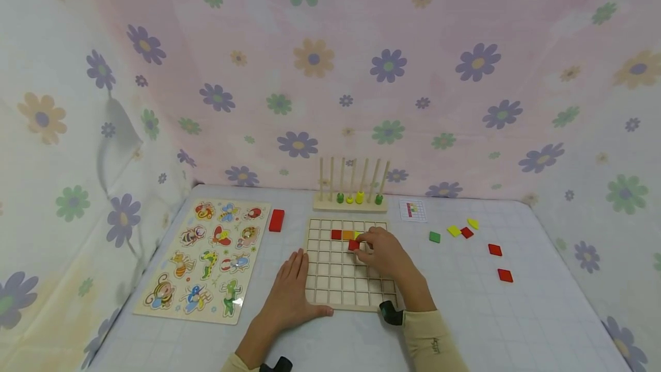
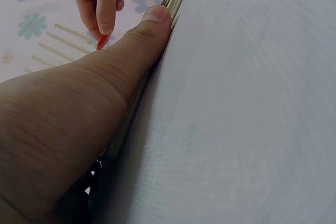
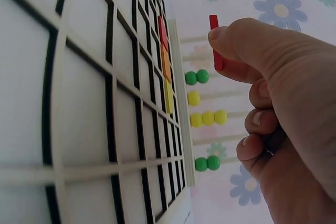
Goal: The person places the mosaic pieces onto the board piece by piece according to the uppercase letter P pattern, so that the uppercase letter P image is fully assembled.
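A wooden grid board (image 1: pixel 323 269) lies in front of me. My right hand (image 1: pixel 386 254) pinches a square red tile (image 1: pixel 353 245) between thumb and finger, over the upper middle of the grid; in the right wrist view this red tile (image 3: pixel 213 22) is raised off the board, seen edge-on. Behind it, in one row of cells, sit another red tile (image 1: pixel 336 234), an orange tile (image 1: pixel 348 235) and a yellow tile (image 1: pixel 357 234), partly covered by the hand. My left hand (image 1: pixel 292 294) rests at the board's lower left corner, fingers extended along its side and thumb (image 2: pixel 139 38) against the front edge.
An insect puzzle board (image 1: pixel 206 256) lies at left, beside a red block (image 1: pixel 276 220). A peg stand (image 1: pixel 351 205) with green and yellow beads stands behind the grid. A pattern card (image 1: pixel 419 211), a green tile (image 1: pixel 435 237) and several red and yellow tiles (image 1: pixel 494 250) lie at right.
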{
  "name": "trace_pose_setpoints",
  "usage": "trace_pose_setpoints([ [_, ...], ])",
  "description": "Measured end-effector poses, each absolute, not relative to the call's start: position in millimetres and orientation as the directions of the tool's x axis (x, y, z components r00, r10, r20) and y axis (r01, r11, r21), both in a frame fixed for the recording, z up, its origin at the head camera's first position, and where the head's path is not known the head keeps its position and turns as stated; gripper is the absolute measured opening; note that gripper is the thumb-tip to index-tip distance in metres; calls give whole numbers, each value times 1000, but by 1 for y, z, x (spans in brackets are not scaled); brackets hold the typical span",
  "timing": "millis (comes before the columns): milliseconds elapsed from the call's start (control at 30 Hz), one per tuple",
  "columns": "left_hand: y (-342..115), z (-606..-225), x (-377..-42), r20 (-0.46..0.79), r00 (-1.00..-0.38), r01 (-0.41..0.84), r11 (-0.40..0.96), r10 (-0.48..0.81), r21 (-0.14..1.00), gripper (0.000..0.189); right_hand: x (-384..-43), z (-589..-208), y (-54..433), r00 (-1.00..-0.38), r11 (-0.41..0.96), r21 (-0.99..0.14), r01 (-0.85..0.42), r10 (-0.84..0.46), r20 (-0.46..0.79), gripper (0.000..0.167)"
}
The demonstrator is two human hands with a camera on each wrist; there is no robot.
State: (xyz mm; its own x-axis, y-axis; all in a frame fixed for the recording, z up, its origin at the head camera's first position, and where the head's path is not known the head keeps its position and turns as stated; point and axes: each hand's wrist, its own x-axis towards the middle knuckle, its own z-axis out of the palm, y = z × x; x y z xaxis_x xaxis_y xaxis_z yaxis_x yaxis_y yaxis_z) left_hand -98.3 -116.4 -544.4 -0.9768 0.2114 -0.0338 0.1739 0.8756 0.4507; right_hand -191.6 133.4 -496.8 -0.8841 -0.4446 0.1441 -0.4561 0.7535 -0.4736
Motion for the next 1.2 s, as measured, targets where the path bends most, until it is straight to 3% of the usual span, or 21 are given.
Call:
trace_pose_setpoints([
  [233, -116, -543, -98, -38, -977, 171, 877, 210, 450, 138, -191, -494, 120, -892, 759, -480, -440, -431, 135, 25],
  [533, -116, -545, -98, -37, -977, 172, 877, 211, 449, 138, -195, -497, 105, -862, 743, -448, -497, -484, 153, 20],
  [867, -117, -545, -98, -40, -976, 171, 873, 212, 457, 138, -200, -506, 98, -881, 757, -482, -441, -467, 73, 24],
  [1200, -117, -546, -98, -39, -976, 173, 871, 214, 460, 137, -203, -512, 91, -874, 770, -444, -458, -482, 66, 23],
])
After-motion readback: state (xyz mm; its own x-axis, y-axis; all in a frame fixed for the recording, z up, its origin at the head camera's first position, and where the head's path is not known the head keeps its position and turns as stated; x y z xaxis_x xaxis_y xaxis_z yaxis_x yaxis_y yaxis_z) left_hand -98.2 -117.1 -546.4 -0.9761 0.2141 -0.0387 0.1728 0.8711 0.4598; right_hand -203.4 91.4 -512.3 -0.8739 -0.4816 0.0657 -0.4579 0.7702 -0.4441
